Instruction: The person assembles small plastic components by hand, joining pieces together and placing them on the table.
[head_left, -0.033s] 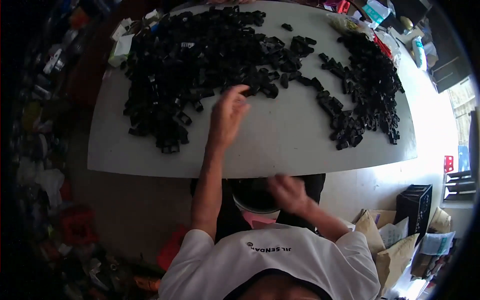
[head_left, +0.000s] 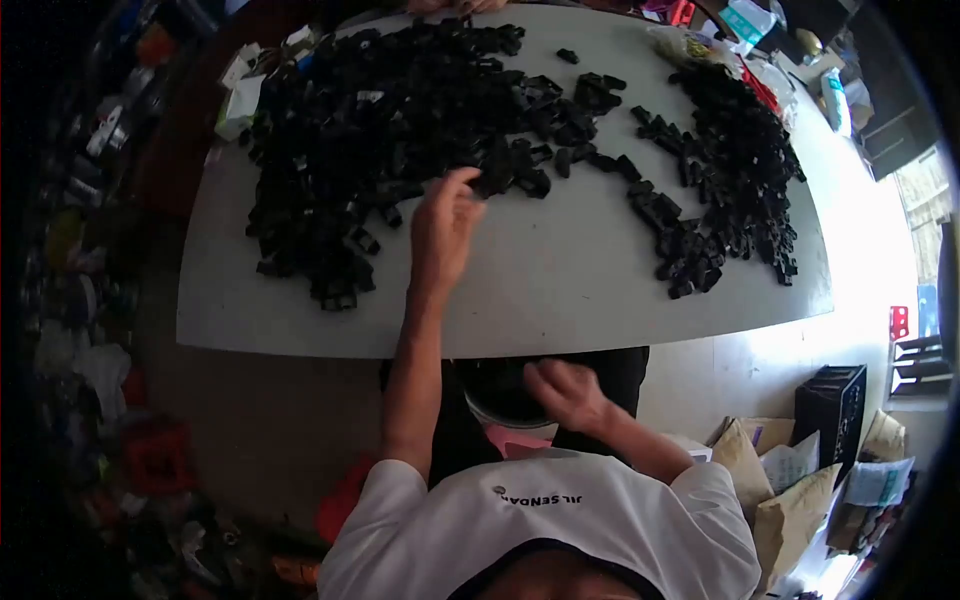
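My left hand (head_left: 443,225) reaches over the table to the near edge of a large pile of small black plastic parts (head_left: 350,130). Its fingers are bent and apart, with the tips against the dark parts; no held piece can be made out. Lower down, just off the table's front edge, my right hand (head_left: 568,392) hovers over a dark round container (head_left: 495,400) between my legs. Its fingers are curled closed and slightly blurred, and whatever they may hold is hidden. The container's contents are too dark to see.
Another heap of black parts (head_left: 735,180) lies on the right of the white table (head_left: 540,290). A person's hands (head_left: 455,5) show at the far edge. Small boxes (head_left: 240,105) stand at the left rim. Paper packages (head_left: 790,500) and a black crate (head_left: 830,410) sit right of me.
My left hand has shifted slightly left along the pile's edge. My right hand has moved a little left and down over the container, its fingers more curled.
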